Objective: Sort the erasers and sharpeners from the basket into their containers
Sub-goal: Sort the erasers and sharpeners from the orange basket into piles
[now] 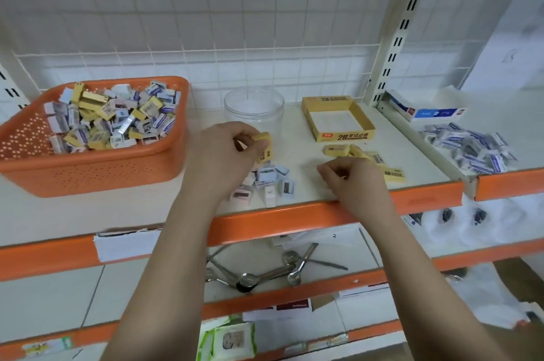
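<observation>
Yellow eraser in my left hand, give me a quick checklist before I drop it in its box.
1. Left hand grips the yellow eraser: ok.
2. Yellow box sits open with bare floor showing: ok.
3. Path from left hand to the box passes the clear jar standing between them: not ok, go around it.
4. Right hand holding anything: cannot tell, fingers curled over the loose yellow erasers.
5. Orange basket still holds mixed items: ok.
</observation>
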